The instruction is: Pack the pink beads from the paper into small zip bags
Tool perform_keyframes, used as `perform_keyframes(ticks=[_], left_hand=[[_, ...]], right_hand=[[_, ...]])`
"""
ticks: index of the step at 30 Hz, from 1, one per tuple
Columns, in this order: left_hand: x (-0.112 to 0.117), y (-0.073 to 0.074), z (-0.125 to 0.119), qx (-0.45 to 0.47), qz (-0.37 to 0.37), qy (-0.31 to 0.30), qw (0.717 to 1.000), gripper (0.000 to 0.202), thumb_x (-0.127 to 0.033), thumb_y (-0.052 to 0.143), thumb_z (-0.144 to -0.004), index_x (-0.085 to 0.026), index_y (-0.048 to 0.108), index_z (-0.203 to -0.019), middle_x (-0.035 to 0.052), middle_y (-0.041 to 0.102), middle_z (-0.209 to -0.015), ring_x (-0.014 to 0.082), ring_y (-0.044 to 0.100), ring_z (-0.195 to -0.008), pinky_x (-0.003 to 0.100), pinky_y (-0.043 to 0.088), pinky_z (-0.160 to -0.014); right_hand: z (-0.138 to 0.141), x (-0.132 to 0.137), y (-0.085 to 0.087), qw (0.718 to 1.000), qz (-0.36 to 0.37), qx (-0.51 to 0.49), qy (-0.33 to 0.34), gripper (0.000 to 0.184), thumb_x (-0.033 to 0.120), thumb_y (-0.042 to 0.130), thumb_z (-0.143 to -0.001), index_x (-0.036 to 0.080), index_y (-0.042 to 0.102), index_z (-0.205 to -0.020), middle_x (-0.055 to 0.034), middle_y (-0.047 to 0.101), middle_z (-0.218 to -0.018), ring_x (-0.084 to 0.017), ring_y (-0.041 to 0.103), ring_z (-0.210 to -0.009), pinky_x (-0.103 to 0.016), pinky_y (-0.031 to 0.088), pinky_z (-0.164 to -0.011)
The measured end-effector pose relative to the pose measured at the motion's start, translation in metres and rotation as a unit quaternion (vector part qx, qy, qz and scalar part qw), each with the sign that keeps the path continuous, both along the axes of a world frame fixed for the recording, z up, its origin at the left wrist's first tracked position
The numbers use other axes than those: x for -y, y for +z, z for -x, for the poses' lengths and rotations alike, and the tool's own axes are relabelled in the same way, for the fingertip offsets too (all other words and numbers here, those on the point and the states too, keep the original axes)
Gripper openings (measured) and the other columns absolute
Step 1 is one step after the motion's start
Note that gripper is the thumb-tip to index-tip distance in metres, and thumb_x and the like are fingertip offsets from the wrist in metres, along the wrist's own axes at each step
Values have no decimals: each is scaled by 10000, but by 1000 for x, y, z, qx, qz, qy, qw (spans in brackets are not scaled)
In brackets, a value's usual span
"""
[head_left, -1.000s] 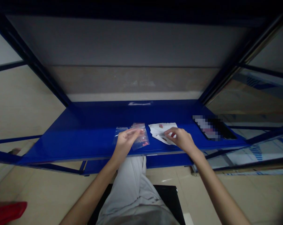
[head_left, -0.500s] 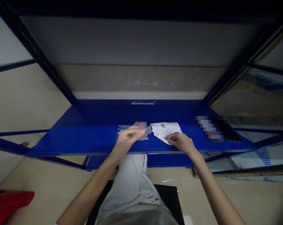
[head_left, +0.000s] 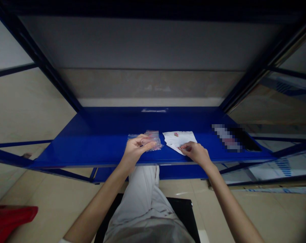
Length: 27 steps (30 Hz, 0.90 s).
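Observation:
My left hand (head_left: 136, 148) pinches a small clear plastic bag (head_left: 154, 140) with red bits inside, just above the blue shelf (head_left: 97, 145). A second clear bag (head_left: 131, 136) lies flat behind that hand. My right hand (head_left: 196, 153) rests on the near corner of a white sheet of paper (head_left: 180, 138), fingertips pinched on a tiny piece I cannot make out. One small red piece (head_left: 176, 134) lies on the paper's far part.
A dark phone-like object (head_left: 233, 137) lies at the shelf's right end. Blue uprights (head_left: 54, 84) frame the shelf on both sides. A black seat (head_left: 179, 211) shows under my legs, and something red (head_left: 8, 221) sits on the tiled floor at lower left.
My left hand has lifted the clear bag and drawn it in between its fingers. My right hand has slid from the paper's middle to its near corner and closed into a pinch.

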State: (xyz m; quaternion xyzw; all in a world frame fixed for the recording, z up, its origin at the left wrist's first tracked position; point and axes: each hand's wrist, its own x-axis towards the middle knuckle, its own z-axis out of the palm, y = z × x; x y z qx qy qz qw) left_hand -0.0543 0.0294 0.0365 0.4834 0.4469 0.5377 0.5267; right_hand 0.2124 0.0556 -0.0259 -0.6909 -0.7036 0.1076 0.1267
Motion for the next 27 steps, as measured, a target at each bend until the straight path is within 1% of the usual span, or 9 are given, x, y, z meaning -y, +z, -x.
perform_keyframes(ticks=[2, 5, 8, 11, 13, 16, 20, 24, 27], left_hand=[[0, -1, 1, 22, 24, -3, 999, 181, -341, 731, -682, -161, 729, -705, 24, 668, -764, 127, 591, -712, 228, 458, -659], [1, -1, 0, 28, 45, -28, 998, 231, -367, 667, -748, -156, 743, -805, 62, 690, -905, 150, 618, -796, 235, 474, -687], [1, 0, -1, 24, 50, -27, 998, 213, -343, 720, -696, -150, 742, -782, 66, 686, -950, 151, 626, -797, 230, 481, -680], [1, -1, -3, 14, 31, -14, 999, 191, -337, 734, -675, -162, 737, -752, 52, 696, -889, 149, 631, -759, 240, 489, -672], [1, -1, -4, -31, -13, -9, 999, 159, -324, 718, -694, -173, 737, -739, 49, 700, -851, 159, 636, -772, 252, 493, -680], [2, -2, -8, -141, -113, 14, 983, 90, -271, 721, -693, -182, 730, -676, 51, 702, -806, 174, 643, -788, 287, 496, -723], [5, -4, -13, -259, -246, 69, 931, 71, -256, 747, -674, -203, 713, -641, 44, 711, -783, 184, 656, -769, 330, 480, -744], [9, -7, -16, -356, -328, 113, 868, 54, -253, 743, -691, -230, 699, -671, 13, 724, -797, 215, 661, -869, 413, 401, -878], [14, -7, -16, -404, -335, 99, 846, 30, -227, 703, -726, -257, 701, -719, 7, 727, -856, 237, 642, -964, 449, 342, -951]], right_hand=[[1, 0, 0, 1000, 5, 1, -2, 166, 410, 616, -737, 292, 723, -780, 6, 726, -839, -198, 664, -748, -229, 370, -510], [2, 0, 0, 1000, 3, 4, -6, 160, 403, 622, -733, 291, 724, -782, 3, 727, -819, -201, 666, -741, -230, 364, -502], [2, 0, -2, 1000, -7, 1, -4, 168, 408, 618, -738, 288, 728, -781, -4, 725, -791, -196, 665, -719, -231, 368, -496], [2, -1, 1, 1000, -5, -15, -1, 175, 421, 613, -750, 290, 726, -778, 4, 723, -832, -191, 663, -726, -240, 393, -520], [3, 0, 8, 999, -10, -33, 1, 177, 427, 618, -752, 287, 725, -773, 6, 717, -868, -186, 657, -718, -249, 406, -532], [13, 7, 33, 992, -50, -108, 40, 180, 406, 615, -773, 266, 725, -795, -9, 703, -921, -160, 648, -705, -242, 427, -540], [40, 29, 83, 965, -111, -201, 124, 198, 398, 621, -781, 230, 718, -820, -39, 688, -919, -148, 638, -749, -208, 408, -481], [66, 46, 123, 958, -137, -174, 182, 90, 302, 653, -756, 235, 705, -784, -11, 673, -870, -120, 617, -698, -206, 403, -511], [77, 47, 133, 961, -145, -99, 214, 55, 279, 671, -728, 246, 709, -750, 0, 672, -856, -124, 618, -669, -216, 375, -491]])
